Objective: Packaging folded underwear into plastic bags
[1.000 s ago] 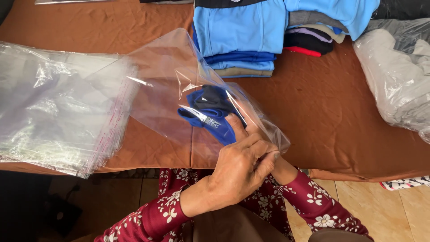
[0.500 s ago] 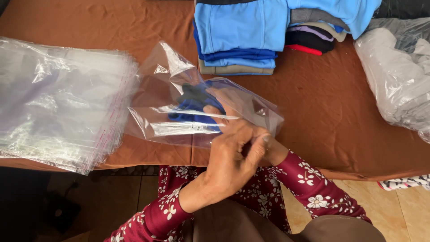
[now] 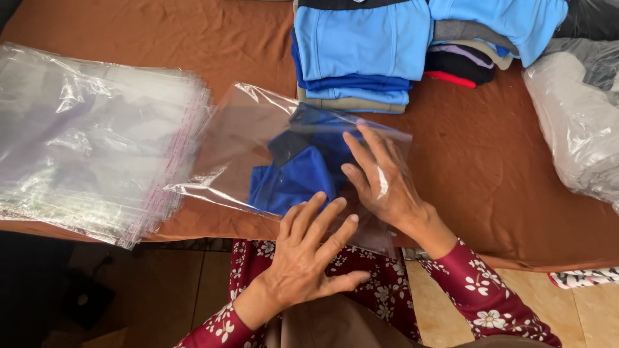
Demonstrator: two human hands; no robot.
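Bag [image 3: 258,148] now lies flat on the worktop [image 3: 490,161], blue garment [image 3: 300,177] fully inside versus half a second ago. Left hand [image 3: 309,251] and right hand [image 3: 383,180] press it, fingers spread, gripping nothing.

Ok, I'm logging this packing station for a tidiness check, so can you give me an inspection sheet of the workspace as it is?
Surface: table under brown cloth, wrinkled.
Job's things: clear plastic bag lying flat, a folded blue garment inside it.
Clutter: stack of clear bags at left; pile of folded clothes at the far edge; bagged bundle at right.
Grips: left hand open, fingertips at the bag's near edge; right hand flat on the bag.
Cables: nothing seen.
Surroundings: tiled floor below.
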